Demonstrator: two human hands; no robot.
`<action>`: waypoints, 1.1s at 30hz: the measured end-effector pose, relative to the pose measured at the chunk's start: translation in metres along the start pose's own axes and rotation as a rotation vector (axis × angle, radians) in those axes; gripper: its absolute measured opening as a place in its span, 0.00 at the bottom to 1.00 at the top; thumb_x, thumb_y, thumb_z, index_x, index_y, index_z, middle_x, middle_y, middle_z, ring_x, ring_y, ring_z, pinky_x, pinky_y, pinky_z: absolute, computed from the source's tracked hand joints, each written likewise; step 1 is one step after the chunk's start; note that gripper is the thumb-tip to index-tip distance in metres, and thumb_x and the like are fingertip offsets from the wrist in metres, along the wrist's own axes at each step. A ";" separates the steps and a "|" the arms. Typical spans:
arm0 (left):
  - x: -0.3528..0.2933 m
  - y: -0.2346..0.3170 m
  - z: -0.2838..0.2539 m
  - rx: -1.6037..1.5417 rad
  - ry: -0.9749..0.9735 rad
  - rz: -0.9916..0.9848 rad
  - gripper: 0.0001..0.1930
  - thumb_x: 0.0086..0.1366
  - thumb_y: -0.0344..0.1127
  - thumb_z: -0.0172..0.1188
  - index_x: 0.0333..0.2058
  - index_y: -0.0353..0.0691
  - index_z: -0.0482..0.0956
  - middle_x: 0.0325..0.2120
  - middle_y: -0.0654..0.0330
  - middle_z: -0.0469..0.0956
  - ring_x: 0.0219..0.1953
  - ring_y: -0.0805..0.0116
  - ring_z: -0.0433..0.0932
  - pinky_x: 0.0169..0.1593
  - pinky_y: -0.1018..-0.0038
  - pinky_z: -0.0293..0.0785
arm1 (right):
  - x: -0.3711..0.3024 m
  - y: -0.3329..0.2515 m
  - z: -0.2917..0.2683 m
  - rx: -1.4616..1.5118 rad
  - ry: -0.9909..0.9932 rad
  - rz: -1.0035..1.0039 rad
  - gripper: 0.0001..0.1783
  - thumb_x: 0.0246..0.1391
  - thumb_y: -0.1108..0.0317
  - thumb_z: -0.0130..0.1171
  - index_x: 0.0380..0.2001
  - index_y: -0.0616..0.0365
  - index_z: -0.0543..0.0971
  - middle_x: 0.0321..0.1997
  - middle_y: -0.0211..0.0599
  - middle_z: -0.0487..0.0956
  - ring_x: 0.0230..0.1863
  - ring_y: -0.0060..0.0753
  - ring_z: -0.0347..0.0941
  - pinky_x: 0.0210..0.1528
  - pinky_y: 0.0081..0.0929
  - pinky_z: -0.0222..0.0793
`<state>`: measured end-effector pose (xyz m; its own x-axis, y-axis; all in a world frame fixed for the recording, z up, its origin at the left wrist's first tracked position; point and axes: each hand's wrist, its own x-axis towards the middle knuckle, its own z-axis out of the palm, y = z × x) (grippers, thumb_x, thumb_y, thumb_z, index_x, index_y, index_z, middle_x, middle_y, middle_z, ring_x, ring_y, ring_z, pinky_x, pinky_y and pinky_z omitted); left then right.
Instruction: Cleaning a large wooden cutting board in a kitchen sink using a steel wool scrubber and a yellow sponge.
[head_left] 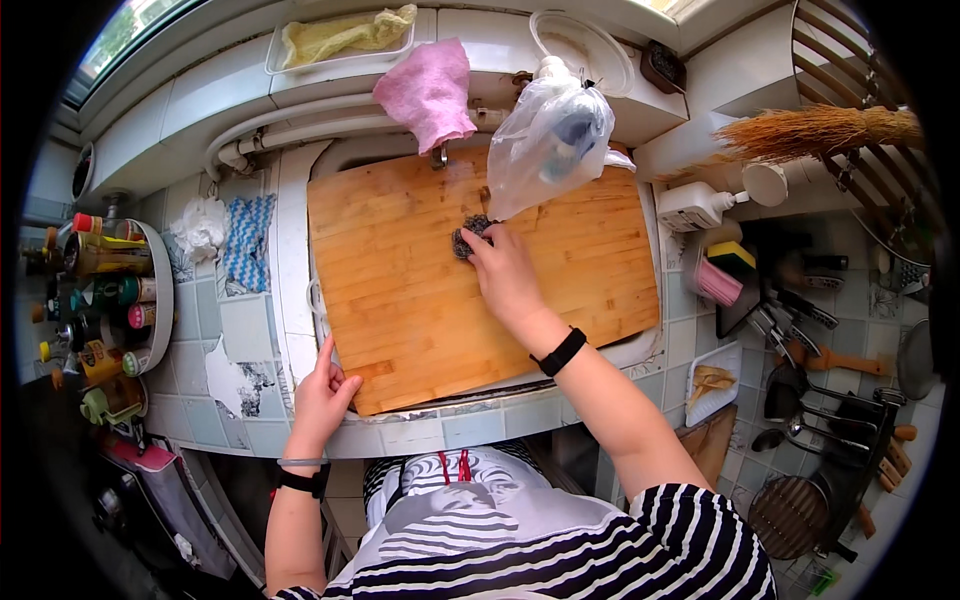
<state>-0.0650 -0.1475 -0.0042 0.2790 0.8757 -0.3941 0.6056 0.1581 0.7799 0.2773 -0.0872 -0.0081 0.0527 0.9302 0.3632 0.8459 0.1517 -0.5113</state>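
A large wooden cutting board (pixel 420 320) lies slightly turned across the sink, covering most of its basin. My left hand (pixel 322 395) grips the board at its near left corner, thumb by the edge and some fingers out of sight. Near the board's middle, my right hand (pixel 508 270) presses a dark grey steel wool scourer (pixel 466 240) against the wood, fingers closed on it. Just beyond that hand hangs a clear plastic bag (pixel 545 150) with something blue and white inside. A pink cloth (pixel 430 95) drapes over the tap at the far edge.
Bottles and jars fill a rack (pixel 162 290) at the left. A blue-striped cloth (pixel 248 240) lies left of the sink. On the right are a white pump bottle (pixel 690 207), a yellow sponge (pixel 731 257) and hanging utensils (pixel 800 400). A straw broom (pixel 820 132) juts in.
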 end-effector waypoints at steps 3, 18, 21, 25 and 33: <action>0.000 0.000 -0.003 0.020 -0.002 0.029 0.40 0.57 0.33 0.65 0.68 0.41 0.57 0.19 0.63 0.72 0.21 0.72 0.72 0.28 0.75 0.70 | -0.014 0.020 -0.026 -0.051 -0.073 0.167 0.17 0.49 0.77 0.61 0.44 0.57 0.81 0.38 0.45 0.74 0.43 0.52 0.69 0.46 0.42 0.68; 0.001 -0.007 -0.004 0.126 0.007 0.118 0.41 0.57 0.39 0.66 0.67 0.42 0.57 0.19 0.63 0.75 0.21 0.65 0.76 0.26 0.70 0.71 | 0.022 -0.053 0.038 -0.146 -0.046 0.182 0.17 0.49 0.78 0.60 0.45 0.61 0.80 0.41 0.49 0.73 0.44 0.53 0.69 0.48 0.42 0.69; 0.003 -0.002 -0.003 0.119 -0.004 0.132 0.41 0.57 0.39 0.66 0.67 0.41 0.57 0.19 0.63 0.75 0.21 0.64 0.76 0.26 0.69 0.71 | 0.057 -0.057 0.060 -0.226 -0.022 0.215 0.15 0.52 0.76 0.58 0.45 0.62 0.79 0.42 0.50 0.73 0.46 0.54 0.69 0.49 0.43 0.69; 0.003 -0.002 -0.004 0.124 -0.008 0.127 0.40 0.58 0.39 0.66 0.67 0.40 0.57 0.19 0.62 0.75 0.21 0.62 0.77 0.26 0.68 0.71 | 0.043 -0.123 0.097 -0.157 -0.202 0.077 0.19 0.54 0.75 0.55 0.51 0.61 0.75 0.47 0.50 0.71 0.50 0.52 0.68 0.51 0.42 0.69; -0.001 -0.001 -0.008 0.098 0.001 0.147 0.39 0.58 0.38 0.65 0.66 0.39 0.58 0.19 0.60 0.75 0.22 0.59 0.77 0.28 0.65 0.72 | -0.023 -0.028 -0.002 -0.191 -0.089 0.282 0.18 0.51 0.75 0.60 0.48 0.56 0.80 0.42 0.45 0.74 0.45 0.51 0.69 0.48 0.41 0.68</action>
<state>-0.0713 -0.1448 -0.0009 0.3693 0.8866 -0.2786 0.6281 -0.0172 0.7779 0.2532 -0.1131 -0.0006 0.2592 0.9533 0.1550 0.8890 -0.1728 -0.4240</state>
